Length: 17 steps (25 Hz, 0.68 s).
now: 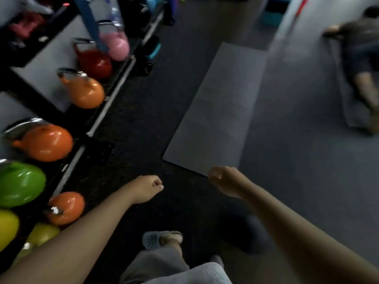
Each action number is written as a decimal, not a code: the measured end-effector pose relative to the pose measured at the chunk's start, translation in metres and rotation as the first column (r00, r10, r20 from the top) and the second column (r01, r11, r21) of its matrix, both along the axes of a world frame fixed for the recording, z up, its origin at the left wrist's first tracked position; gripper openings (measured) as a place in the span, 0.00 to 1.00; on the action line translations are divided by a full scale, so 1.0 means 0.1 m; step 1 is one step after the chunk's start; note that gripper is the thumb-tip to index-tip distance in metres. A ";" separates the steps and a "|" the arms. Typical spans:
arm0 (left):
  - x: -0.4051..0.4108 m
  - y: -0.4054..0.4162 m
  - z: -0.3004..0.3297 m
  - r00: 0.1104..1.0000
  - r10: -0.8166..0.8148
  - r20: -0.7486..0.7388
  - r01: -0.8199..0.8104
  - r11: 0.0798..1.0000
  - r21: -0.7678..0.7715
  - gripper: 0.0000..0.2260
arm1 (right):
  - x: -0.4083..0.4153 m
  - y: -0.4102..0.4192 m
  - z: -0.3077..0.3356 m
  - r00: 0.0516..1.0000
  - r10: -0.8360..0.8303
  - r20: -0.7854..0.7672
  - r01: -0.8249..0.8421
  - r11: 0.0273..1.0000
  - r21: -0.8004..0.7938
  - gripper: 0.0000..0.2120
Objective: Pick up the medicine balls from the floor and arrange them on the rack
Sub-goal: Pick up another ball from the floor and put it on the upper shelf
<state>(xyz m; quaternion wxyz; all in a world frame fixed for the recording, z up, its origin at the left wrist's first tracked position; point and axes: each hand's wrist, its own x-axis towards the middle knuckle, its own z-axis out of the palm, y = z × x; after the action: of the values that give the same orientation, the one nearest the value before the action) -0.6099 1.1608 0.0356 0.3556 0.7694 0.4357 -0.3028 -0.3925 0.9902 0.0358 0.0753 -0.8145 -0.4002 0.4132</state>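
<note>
My left hand (146, 188) and my right hand (224, 180) are both curled into loose fists over the dark floor, and neither holds anything. The black rack (110, 95) runs along the left side. On it sit coloured round weights with handles: an orange one (86, 92), a second orange one (46, 142), a red one (96, 62), a pink one (118, 46) and a green one (19, 184). A smaller orange one (65, 208) and yellow ones (42, 232) sit lower down at the left. The frame is blurred. No ball lies on the visible floor.
A grey mat (217, 111) lies on the floor ahead. Another person (361, 58) lies on a mat at the far right. My own foot in a grey clog (160, 239) stands below my hands. A teal box (274, 11) stands far back.
</note>
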 end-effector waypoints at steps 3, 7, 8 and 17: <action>0.65 -0.86 -0.15 0.982 -0.187 0.012 0.187 0.974 -0.128 0.18 | 0.23 -1.21 -0.22 0.950 -0.302 -0.074 0.302 0.953 -0.014 0.11; 1.23 -1.75 -0.31 0.905 -0.423 0.030 0.419 0.880 -0.225 0.17 | 0.33 -2.35 -0.53 0.750 -0.645 -0.146 0.644 0.762 -0.061 0.14; 1.35 -1.94 -0.37 0.868 -0.496 0.023 0.487 0.841 -0.237 0.17 | 0.31 -2.60 -0.60 0.670 -0.725 -0.161 0.726 0.684 -0.062 0.13; 1.96 -2.40 -1.34 0.845 -0.535 0.023 0.507 0.784 -0.358 0.11 | 0.21 -3.71 -1.20 0.080 -0.983 -0.163 0.969 0.115 -0.219 0.09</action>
<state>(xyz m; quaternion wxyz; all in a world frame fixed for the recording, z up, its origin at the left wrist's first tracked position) -0.4141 0.9212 -0.0983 0.3716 0.7711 0.1591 -0.4920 -0.3719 0.6195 -0.0843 0.3622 -0.8102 0.2690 0.3742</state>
